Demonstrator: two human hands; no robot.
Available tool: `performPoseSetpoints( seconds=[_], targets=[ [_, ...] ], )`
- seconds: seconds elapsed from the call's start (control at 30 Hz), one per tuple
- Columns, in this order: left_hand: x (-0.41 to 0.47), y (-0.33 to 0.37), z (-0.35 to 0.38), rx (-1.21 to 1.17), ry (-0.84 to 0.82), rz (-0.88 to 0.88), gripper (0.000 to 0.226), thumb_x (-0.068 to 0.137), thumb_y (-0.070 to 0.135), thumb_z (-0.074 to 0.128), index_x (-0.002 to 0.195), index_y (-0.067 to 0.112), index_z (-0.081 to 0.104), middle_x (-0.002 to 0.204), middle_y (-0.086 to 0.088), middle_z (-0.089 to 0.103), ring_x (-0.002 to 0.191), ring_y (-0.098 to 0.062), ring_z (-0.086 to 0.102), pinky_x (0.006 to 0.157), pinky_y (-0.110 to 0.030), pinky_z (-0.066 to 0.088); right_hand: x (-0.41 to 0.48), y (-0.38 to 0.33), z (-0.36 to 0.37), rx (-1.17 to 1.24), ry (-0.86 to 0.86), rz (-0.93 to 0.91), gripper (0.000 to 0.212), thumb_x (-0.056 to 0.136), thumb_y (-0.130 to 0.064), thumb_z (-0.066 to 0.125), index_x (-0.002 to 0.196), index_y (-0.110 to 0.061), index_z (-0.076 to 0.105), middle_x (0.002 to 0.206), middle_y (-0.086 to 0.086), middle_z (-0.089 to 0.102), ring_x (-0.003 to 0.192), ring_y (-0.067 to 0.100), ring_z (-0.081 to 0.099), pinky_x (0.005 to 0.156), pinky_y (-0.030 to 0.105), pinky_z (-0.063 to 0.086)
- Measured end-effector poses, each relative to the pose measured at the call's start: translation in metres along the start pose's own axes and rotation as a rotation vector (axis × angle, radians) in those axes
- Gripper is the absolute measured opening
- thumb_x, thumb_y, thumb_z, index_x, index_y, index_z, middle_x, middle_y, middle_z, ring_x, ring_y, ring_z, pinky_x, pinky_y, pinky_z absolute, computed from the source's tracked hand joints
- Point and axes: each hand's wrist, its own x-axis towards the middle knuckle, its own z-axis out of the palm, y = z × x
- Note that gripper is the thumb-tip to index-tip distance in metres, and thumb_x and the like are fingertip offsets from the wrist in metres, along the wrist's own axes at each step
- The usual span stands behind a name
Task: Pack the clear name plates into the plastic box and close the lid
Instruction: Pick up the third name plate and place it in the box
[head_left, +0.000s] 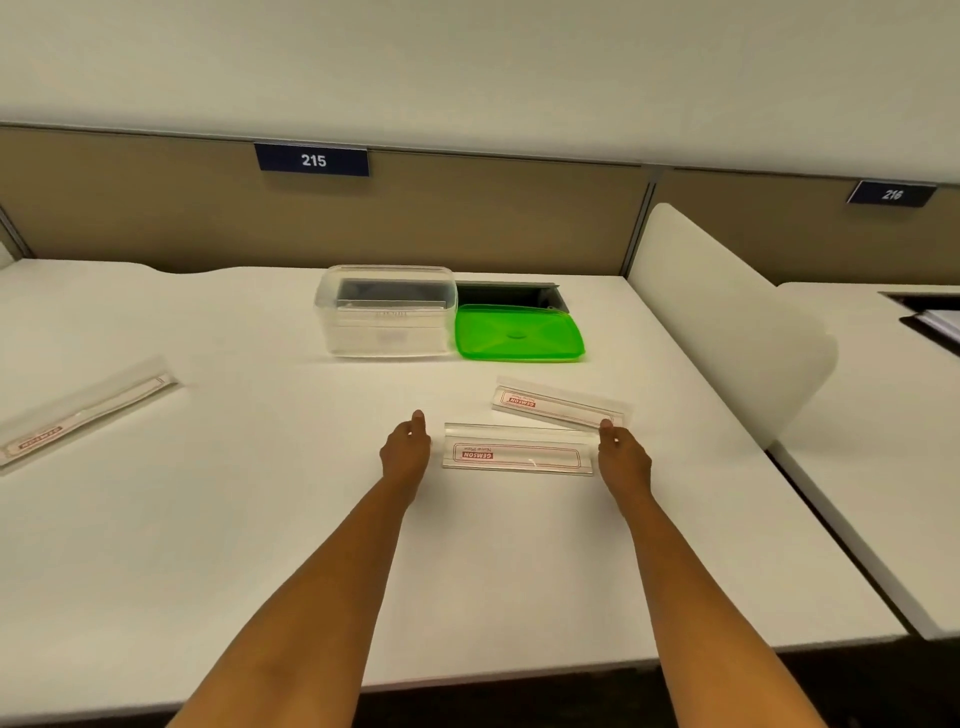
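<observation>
A clear name plate (517, 453) with red print lies flat on the white desk, just ahead of me. My left hand (406, 449) hovers a little off its left end with the fingers apart. My right hand (623, 453) is at its right end, also holding nothing. A second clear plate (561, 408) lies at an angle just behind the first. A third plate (83, 413) rests far to the left. The clear plastic box (387, 312) stands open at the back of the desk, with its green lid (519, 335) lying flat beside it on the right.
A dark cable slot (511, 293) is cut into the desk behind the lid. A tan partition with a sign "215" (312, 160) runs along the back. A white divider panel (727, 322) bounds the desk on the right, with a neighbouring desk beyond it.
</observation>
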Motion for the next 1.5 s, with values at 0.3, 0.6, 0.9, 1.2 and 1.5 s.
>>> performPoseSetpoints(
  seconds=[0.3, 0.6, 0.9, 1.2, 1.5],
  targets=[
    [0.006, 0.012, 0.014, 0.042, -0.021, -0.094, 0.057, 0.1, 0.045, 0.029, 0.112, 0.002, 0.064, 0.102, -0.016, 0.068, 0.094, -0.031, 0.06, 0.103, -0.04, 0.045, 0.014, -0.004, 0.001, 0.075, -0.174, 0.147, 0.063, 0.1, -0.048, 0.017, 0.115, -0.009, 0.066, 0.122, 0.021, 0.063, 0.117, 0.038, 0.056, 0.108, 0.044, 0.039],
    [0.007, 0.023, 0.029, -0.151, -0.061, -0.224, 0.055, 0.093, 0.048, 0.05, 0.111, -0.003, 0.06, 0.112, -0.02, 0.066, 0.094, -0.031, 0.064, 0.089, -0.038, 0.052, 0.023, -0.019, 0.0, 0.28, -0.206, 0.198, 0.054, 0.098, -0.047, 0.034, 0.11, -0.005, 0.066, 0.092, 0.01, 0.064, 0.088, 0.024, 0.058, 0.101, 0.041, 0.048],
    [0.002, 0.033, 0.019, -0.388, -0.026, -0.138, 0.028, 0.085, -0.002, 0.062, 0.113, -0.003, 0.063, 0.116, -0.023, 0.066, 0.091, -0.025, 0.062, 0.091, -0.032, 0.054, 0.021, -0.029, -0.01, 0.674, -0.196, 0.068, 0.028, 0.091, 0.002, 0.053, 0.118, 0.004, 0.061, 0.095, 0.01, 0.061, 0.082, 0.018, 0.057, 0.081, 0.025, 0.052],
    [-0.014, 0.05, 0.013, -0.638, -0.087, -0.022, 0.025, 0.088, 0.011, 0.064, 0.109, -0.004, 0.066, 0.077, -0.008, 0.066, 0.069, -0.017, 0.063, 0.066, -0.02, 0.059, 0.009, -0.039, -0.014, 0.784, -0.22, 0.002, 0.038, 0.094, -0.001, 0.05, 0.129, -0.012, 0.042, 0.109, 0.016, 0.06, 0.092, 0.022, 0.056, 0.085, 0.029, 0.051],
    [-0.057, 0.063, 0.049, -0.5, 0.319, 0.39, 0.018, 0.087, 0.013, 0.067, 0.1, 0.004, 0.073, 0.079, -0.01, 0.07, 0.072, -0.016, 0.064, 0.076, -0.022, 0.056, -0.023, -0.083, 0.003, 0.869, -0.295, 0.276, 0.037, 0.091, -0.035, 0.059, 0.115, -0.009, 0.049, 0.097, 0.011, 0.061, 0.077, 0.019, 0.061, 0.084, 0.033, 0.051]
  ],
)
